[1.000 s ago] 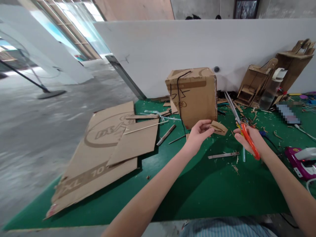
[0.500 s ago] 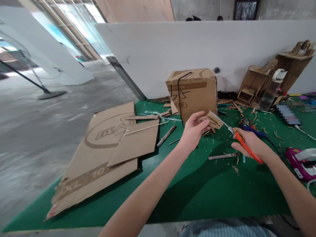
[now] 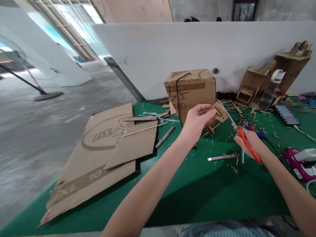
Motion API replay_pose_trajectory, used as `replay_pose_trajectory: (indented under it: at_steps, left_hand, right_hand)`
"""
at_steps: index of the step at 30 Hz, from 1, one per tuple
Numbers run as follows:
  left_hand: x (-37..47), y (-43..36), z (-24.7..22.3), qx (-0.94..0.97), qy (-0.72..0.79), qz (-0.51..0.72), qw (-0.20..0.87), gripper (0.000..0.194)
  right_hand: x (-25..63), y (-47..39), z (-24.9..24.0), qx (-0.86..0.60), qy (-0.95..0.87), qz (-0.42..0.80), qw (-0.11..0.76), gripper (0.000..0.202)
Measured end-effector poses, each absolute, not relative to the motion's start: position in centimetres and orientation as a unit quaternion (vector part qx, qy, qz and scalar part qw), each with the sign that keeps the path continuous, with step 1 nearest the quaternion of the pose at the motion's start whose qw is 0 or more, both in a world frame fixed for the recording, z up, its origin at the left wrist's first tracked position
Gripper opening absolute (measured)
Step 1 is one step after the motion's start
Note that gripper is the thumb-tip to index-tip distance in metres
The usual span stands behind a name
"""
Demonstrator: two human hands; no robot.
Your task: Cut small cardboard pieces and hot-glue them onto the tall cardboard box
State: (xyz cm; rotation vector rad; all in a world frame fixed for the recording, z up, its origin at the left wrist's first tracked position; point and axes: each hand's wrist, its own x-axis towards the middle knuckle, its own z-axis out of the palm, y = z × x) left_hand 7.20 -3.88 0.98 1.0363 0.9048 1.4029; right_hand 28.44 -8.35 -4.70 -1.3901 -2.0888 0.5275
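Note:
My left hand pinches a small piece of cardboard with a slot in it, in front of a cardboard box. The orange-handled scissors are in my right hand, their blades pointing up and left along the right edge of the small piece. Whether the blades touch it is hard to tell. Below the hands, a metal-coloured cutter lies on the green table. A small cardboard part sits at the foot of the box.
Large flat cardboard sheets cover the table's left side. Scraps lie around the box. At the right are a bottle, cardboard models, a phone and a magenta device. A white panel stands behind.
My left hand has moved slightly right and up with the small cardboard piece. The scissors have shifted a little right, and their blades now point more steeply upward.

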Motion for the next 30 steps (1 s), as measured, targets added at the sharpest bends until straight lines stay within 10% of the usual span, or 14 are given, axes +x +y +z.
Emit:
replay_pose_trajectory:
  at_steps: [30]
  left_hand:
    - [7.7, -3.7, 1.0, 0.403, 0.353, 0.597, 0.597, 0.023]
  right_hand:
    - [29.3, -7.5, -6.2, -0.522, -0.787, 0.101, 0.312, 0.029]
